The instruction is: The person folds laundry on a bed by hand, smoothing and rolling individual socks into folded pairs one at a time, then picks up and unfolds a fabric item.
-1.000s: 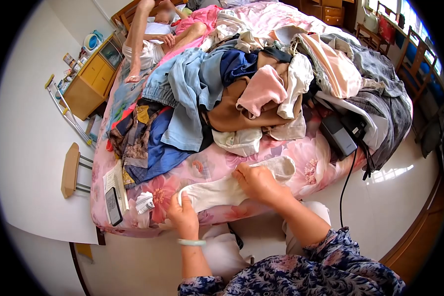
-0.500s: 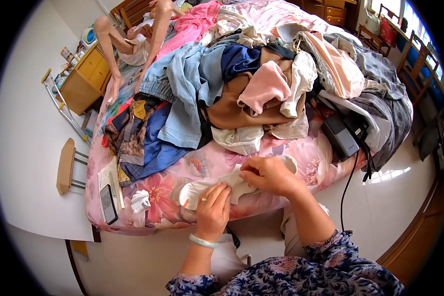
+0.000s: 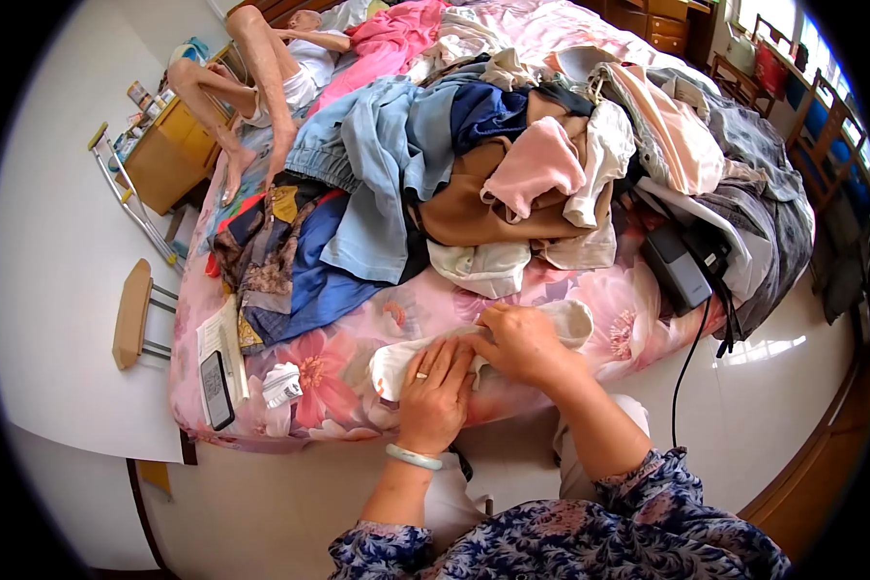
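Observation:
A whitish cloth item [image 3: 569,323], narrow and long, lies flat along the near edge of the flowered bed sheet [image 3: 617,333]. My left hand [image 3: 437,394] rests palm down on its left part, fingers stretched out. Beside it my right hand [image 3: 520,344] is on the middle of the cloth, its fingers curled down and close to my left fingertips; what they grip, if anything, is hidden. The ends of the cloth show on both sides of my hands. Left of them lies a small white crumpled item [image 3: 282,385].
Behind my hands is a heap of clothes with light blue trousers [image 3: 372,164] and a pink cloth [image 3: 535,169]. A phone [image 3: 217,391] lies at left, a grey box [image 3: 677,268] with cables at right. Another person [image 3: 266,77] lies at the back left. A crutch [image 3: 135,208] leans nearby.
Over the last second my left hand has let go of the cloth's left end and moved right onto it, flattening it. The other person's legs have shifted.

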`<action>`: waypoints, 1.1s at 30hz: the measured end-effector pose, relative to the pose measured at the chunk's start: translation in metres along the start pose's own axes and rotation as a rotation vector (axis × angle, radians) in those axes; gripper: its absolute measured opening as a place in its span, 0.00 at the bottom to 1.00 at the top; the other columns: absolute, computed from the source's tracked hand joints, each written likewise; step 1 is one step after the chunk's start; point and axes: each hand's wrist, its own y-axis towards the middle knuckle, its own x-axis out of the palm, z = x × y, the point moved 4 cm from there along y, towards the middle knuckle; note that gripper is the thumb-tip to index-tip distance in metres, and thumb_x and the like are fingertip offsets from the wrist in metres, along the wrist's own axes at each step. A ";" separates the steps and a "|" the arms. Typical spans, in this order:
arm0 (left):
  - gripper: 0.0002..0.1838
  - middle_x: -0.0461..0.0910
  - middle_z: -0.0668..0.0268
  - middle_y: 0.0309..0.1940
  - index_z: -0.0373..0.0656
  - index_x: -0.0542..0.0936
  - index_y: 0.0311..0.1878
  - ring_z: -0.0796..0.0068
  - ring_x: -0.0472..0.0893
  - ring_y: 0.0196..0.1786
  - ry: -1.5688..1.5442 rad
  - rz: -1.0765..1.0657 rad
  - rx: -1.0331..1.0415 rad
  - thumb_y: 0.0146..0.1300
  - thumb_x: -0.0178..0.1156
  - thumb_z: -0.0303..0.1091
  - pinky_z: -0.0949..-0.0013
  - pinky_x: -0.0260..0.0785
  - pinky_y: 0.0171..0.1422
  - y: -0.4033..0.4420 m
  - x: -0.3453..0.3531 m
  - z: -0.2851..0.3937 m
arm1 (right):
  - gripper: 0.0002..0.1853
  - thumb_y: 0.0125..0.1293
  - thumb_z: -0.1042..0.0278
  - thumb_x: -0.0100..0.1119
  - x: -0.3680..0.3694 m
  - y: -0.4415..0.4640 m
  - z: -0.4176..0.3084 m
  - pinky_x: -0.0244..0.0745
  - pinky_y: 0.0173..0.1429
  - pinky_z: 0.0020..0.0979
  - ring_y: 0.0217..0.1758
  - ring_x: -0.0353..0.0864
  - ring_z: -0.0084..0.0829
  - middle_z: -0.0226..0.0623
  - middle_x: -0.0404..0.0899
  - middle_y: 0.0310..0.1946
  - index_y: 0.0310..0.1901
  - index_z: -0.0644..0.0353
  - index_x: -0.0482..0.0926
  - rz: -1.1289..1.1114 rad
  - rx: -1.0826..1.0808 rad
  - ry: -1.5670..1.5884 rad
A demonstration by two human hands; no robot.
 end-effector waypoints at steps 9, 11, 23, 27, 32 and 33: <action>0.32 0.72 0.49 0.61 0.39 0.74 0.60 0.51 0.66 0.67 0.172 -0.087 -0.225 0.58 0.61 0.50 0.50 0.49 0.74 -0.009 -0.017 -0.016 | 0.07 0.62 0.66 0.54 0.026 -0.008 -0.001 0.72 0.26 0.46 0.23 0.80 0.47 0.47 0.78 0.20 0.33 0.60 0.71 0.121 -0.031 -0.306; 0.34 0.71 0.49 0.61 0.41 0.74 0.60 0.50 0.65 0.67 0.225 -0.081 -0.228 0.56 0.61 0.56 0.44 0.45 0.74 -0.012 -0.016 -0.017 | 0.07 0.63 0.65 0.52 -0.002 0.010 0.010 0.71 0.22 0.46 0.20 0.80 0.45 0.44 0.78 0.17 0.32 0.59 0.70 0.210 -0.087 -0.394; 0.37 0.67 0.49 0.65 0.41 0.73 0.62 0.48 0.60 0.71 0.203 -0.136 -0.297 0.56 0.60 0.59 0.34 0.32 0.73 -0.013 -0.021 -0.014 | 0.13 0.62 0.58 0.61 0.001 -0.001 -0.006 0.76 0.31 0.43 0.28 0.82 0.45 0.45 0.81 0.26 0.38 0.59 0.76 0.197 -0.010 -0.034; 0.38 0.67 0.49 0.65 0.38 0.72 0.62 0.46 0.60 0.71 0.158 -0.128 -0.182 0.55 0.61 0.58 0.37 0.35 0.74 -0.017 -0.021 -0.006 | 0.10 0.59 0.64 0.64 -0.094 0.039 -0.007 0.76 0.40 0.39 0.34 0.82 0.46 0.45 0.81 0.29 0.38 0.61 0.80 0.391 0.050 0.262; 0.38 0.67 0.46 0.64 0.39 0.70 0.62 0.46 0.63 0.69 0.016 -0.191 -0.023 0.55 0.62 0.57 0.41 0.47 0.72 -0.005 0.000 0.004 | 0.11 0.64 0.64 0.57 -0.149 0.144 0.060 0.74 0.42 0.40 0.38 0.83 0.47 0.48 0.82 0.32 0.38 0.63 0.79 0.596 0.105 0.226; 0.38 0.66 0.46 0.64 0.40 0.70 0.63 0.46 0.65 0.68 0.032 -0.192 -0.020 0.56 0.62 0.56 0.42 0.49 0.71 0.000 0.001 0.003 | 0.09 0.63 0.66 0.56 -0.157 0.163 0.068 0.74 0.44 0.42 0.39 0.82 0.49 0.48 0.82 0.33 0.38 0.62 0.79 0.629 0.093 0.152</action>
